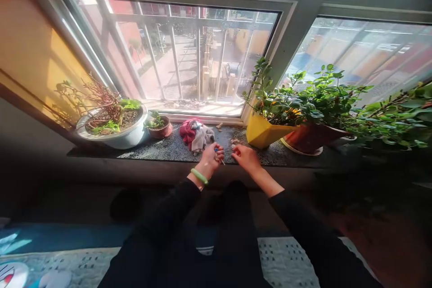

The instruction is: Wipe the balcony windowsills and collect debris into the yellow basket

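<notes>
My left hand (212, 160), with a green bangle (199, 176) at its wrist, is closed above the front edge of the dark stone windowsill (162, 149). A speck of blue and a thin pale stick-like end show at its fingers; I cannot make out what they belong to. Just to the right, my right hand (247, 158) has its fingertips pressed together, close to dry brown scraps (235, 142) on the sill. Whether anything is in that pinch is hidden. Behind my left hand lies a crumpled red and grey cloth (197, 135).
To the left stand a white pot (126, 139) of reddish stems and a small terracotta pot (161, 131). A yellow pot (259, 132) and a brown pot (303, 140) of leafy plants stand on the right. A barred window (178, 54) rises behind the sill.
</notes>
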### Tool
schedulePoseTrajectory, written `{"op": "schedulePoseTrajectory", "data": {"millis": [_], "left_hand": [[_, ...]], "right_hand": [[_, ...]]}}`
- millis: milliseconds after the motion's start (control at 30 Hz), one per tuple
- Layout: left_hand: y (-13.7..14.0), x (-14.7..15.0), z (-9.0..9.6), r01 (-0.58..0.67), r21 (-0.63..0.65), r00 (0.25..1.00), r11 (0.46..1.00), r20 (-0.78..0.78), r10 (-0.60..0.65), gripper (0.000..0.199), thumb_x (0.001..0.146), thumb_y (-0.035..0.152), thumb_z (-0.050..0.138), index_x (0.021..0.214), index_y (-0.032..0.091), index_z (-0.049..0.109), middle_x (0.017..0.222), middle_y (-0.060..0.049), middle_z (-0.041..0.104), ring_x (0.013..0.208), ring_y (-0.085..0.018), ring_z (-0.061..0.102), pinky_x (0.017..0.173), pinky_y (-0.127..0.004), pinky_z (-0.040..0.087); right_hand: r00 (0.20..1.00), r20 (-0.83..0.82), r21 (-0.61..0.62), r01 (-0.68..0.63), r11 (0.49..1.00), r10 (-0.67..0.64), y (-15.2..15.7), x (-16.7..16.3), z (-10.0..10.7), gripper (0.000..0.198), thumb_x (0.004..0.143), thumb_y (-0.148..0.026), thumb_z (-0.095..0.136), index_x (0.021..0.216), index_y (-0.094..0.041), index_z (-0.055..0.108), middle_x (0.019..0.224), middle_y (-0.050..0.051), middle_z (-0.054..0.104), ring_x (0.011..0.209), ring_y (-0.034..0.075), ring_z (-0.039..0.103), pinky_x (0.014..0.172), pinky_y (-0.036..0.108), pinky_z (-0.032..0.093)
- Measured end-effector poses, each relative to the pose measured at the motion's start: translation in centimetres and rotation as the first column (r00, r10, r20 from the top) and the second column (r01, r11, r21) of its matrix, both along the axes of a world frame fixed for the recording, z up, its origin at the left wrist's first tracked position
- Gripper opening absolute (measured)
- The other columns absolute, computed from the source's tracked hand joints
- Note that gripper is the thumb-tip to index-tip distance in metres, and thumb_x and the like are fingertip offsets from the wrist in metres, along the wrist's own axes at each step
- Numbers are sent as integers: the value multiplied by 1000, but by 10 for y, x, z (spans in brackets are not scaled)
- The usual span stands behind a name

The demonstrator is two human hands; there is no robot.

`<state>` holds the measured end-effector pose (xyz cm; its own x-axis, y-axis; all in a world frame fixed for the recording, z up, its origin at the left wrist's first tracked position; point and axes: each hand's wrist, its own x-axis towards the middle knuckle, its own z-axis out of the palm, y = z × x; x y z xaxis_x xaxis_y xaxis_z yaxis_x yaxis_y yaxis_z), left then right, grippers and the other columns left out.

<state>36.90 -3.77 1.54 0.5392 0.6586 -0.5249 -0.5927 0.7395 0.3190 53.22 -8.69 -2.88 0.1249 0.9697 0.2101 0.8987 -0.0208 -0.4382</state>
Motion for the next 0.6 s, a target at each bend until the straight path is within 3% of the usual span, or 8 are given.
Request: {"op": "schedulePoseTrajectory", "data": {"millis": [167, 267, 433, 600], "left_hand": [[10, 11, -10, -21, 2, 1000, 1000, -17, 21, 31, 103, 20, 37, 72, 19, 40, 60, 6, 35, 40, -4, 30, 34, -11, 20], [27, 9, -11, -46, 4, 999, 999, -24, 46, 30, 103, 21, 40, 73, 19, 39, 60, 7, 35, 39, -3, 31, 34, -11, 19], [60, 1, -13, -71, 11, 997, 997, -1, 71, 28, 101, 17, 43, 73, 20, 37, 61, 7, 34, 37, -2, 27, 33, -10, 18], [70, -9, -19, -45, 8, 998, 999, 46, 45, 30, 101, 13, 38, 72, 20, 37, 60, 8, 31, 36, -2, 25, 31, -12, 17]], "right_hand": [[999, -51, 106, 24, 994, -19, 26, 7, -1, 34, 89, -14, 47, 117, -18, 67, 112, 13, 72, 102, 25, 67, 95, 41, 51], [998, -54, 186, -5, 983, 15, 28, 9, -12, 46, 93, -21, 42, 136, -12, 57, 142, 19, 58, 133, 29, 52, 113, 48, 40], [991, -61, 92, 123, 988, -117, 49, 2, -29, 74, 93, -44, 46, 151, 0, 33, 161, 29, 28, 152, 39, 21, 120, 58, 24], [942, -126, -19, 310, 950, -310, 103, 8, -22, 82, 90, -48, 50, 149, 6, 30, 158, 35, 26, 150, 44, 23, 120, 58, 21]]}}
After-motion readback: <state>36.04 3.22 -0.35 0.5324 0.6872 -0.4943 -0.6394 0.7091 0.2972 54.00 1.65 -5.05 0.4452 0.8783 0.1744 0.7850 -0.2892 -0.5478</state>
